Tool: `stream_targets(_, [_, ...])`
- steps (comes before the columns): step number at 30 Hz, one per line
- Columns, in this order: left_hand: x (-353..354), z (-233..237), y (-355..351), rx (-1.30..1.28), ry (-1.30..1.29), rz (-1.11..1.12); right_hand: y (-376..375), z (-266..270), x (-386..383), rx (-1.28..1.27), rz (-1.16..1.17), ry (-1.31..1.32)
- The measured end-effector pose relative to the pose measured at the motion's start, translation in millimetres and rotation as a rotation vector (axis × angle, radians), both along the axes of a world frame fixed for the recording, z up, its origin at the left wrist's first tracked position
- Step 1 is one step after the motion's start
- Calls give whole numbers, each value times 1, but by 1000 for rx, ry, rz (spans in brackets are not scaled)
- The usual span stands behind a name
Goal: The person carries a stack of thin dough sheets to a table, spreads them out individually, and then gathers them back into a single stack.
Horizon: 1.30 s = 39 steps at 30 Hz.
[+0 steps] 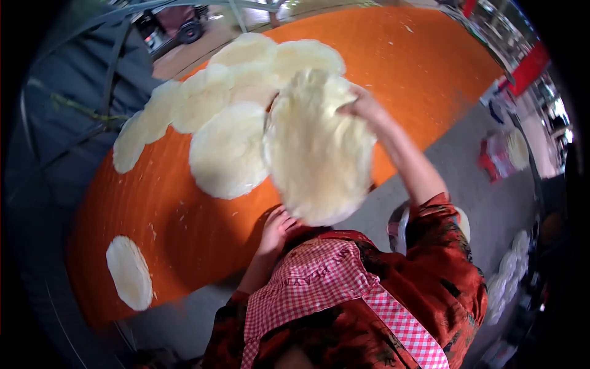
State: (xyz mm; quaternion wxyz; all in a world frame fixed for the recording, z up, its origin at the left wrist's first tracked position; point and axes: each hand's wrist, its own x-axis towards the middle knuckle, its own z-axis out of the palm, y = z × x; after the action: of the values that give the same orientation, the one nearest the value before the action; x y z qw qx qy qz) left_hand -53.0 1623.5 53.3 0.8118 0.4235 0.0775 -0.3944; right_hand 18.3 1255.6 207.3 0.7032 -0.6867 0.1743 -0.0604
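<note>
Wearing red-and-white checked cloth apron [310, 280], pinching pale, thin, round dough-like sheet [316, 150] above near edge of orange table [405, 67] with right hand [369, 111], holding left hand [275, 230] loosely spread nearby. Could tear sheet through one-sided pulling.

One held pale round [319, 160], one lone round [129, 272], roughly seven clustered rounds [227, 154], one orange table [393, 61], one checked apron [313, 277]

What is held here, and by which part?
A round flat sheet, by its upper-right edge, in the right hand; whether the left hand touches it cannot be told.
</note>
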Motion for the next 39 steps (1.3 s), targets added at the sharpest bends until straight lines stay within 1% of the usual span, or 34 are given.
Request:
stream_targets(1, [2, 11, 2, 2, -16, 1, -15, 22, 6, 56, -6, -37])
stream_targets(2, [3, 16, 11, 38, -69, 19, -21, 58, 2, 54, 59, -45])
stream_targets(3, [6, 19, 20, 74, -119, 38, -44, 64, 9, 33, 41, -48])
stream_targets(5, [12, 18, 46, 151, -171, 126, -89, 53, 21, 18, 9, -70])
stream_targets(6, [15, 12, 65, 196, -167, 190, -112, 36, 27, -23, 37, -57])
stream_targets(7, [18, 8, 84, 276, -158, 250, -121, 23, 25, -121, 47, -62])
stream_targets(8, [20, 2, 105, 357, -149, 307, -132, 10, 28, -448, -83, 265])
stream_targets(9, [22, -8, 127, 416, -150, 337, -180, -53, 44, -877, -241, 343])
stream_targets(10, [27, -21, 154, 476, -162, 383, -188, -88, 50, -1262, -321, 355])
stream_targets(11, [40, -32, 182, 536, -178, 437, -128, -74, 56, -1300, -399, 473])
stream_targets(12, [52, -39, 210, 574, -223, 507, -106, -88, 70, -1248, -302, 282])
stream_targets(13, [65, -49, 237, 609, -260, 573, -68, -107, 86, -1221, -279, -35])
stream_targets(14, [79, -57, 259, 639, -289, 633, -16, -121, 107, -1092, -227, -89])
stream_targets(15, [99, -63, 282, 775, -414, 659, 38, -122, 131, -842, -39, -49])
stream_targets(16, [124, -68, 308, 915, -539, 673, 88, -133, 156, -780, 239, -90])
stream_targets(17, [151, -69, 329, 1056, -667, 674, 145, -144, 178, -90, 465, -95])
stream_targets(18, [180, -65, 343, 1210, -811, 644, 223, -107, 192, -37, 459, 148])
stream_targets(19, [209, -55, 356, 1363, -953, 608, 273, -119, 220, 84, 613, 213])
stream_targets(20, [236, -49, 370, 1513, -1093, 563, 328, -114, 248, 54, 709, 277])
stream_targets(21, [261, -49, 382, 1587, -1117, 532, 371, -134, 284, 62, 830, 259])
stream_targets(22, [285, -52, 392, 1661, -1142, 495, 419, -141, 313, 92, 796, 189])
stream_targets(23, [306, -54, 401, 1732, -1169, 449, 459, -137, 348, 89, 763, 225])
stream_targets(24, [319, -56, 407, 1752, -1138, 426, 488, -147, 389, 97, 788, 231])
stream_targets(25, [327, -57, 409, 1768, -1107, 400, 516, -136, 422, 99, 735, 195])
stream_targets(26, [333, -59, 410, 1779, -1067, 378, 535, -143, 465, -20, 753, 72])
stream_targets(27, [334, -60, 414, 1734, -1036, 364, 554, -164, 513, 14, 663, 44])
stream_targets(28, [332, -57, 417, 1719, -1004, 349, 572, -185, 556, -102, 452, 52])
stream_targets(29, [334, -53, 417, 1706, -985, 340, 582, -194, 603, -452, 522, 68])
stream_targets(31, [342, -52, 419, 1679, -943, 345, 619, -195, 639, -192, 213, 153])
stream_targets(33, [342, -61, 423, 1632, -918, 327, 658, -165, 641, 58, 25, 234])
stream_targets(34, [342, -63, 426, 1650, -919, 332, 672, -167, 644, 179, -82, 274])
stream_targets(36, [344, -64, 422, 1659, -937, 346, 677, -206, 684, -223, 4, 360])
stream_targets(38, [346, -60, 420, 1640, -936, 334, 674, -186, 677, 55, 102, 445])
stream_targets(39, [346, -58, 419, 1644, -931, 329, 674, -179, 676, 61, 115, 438])
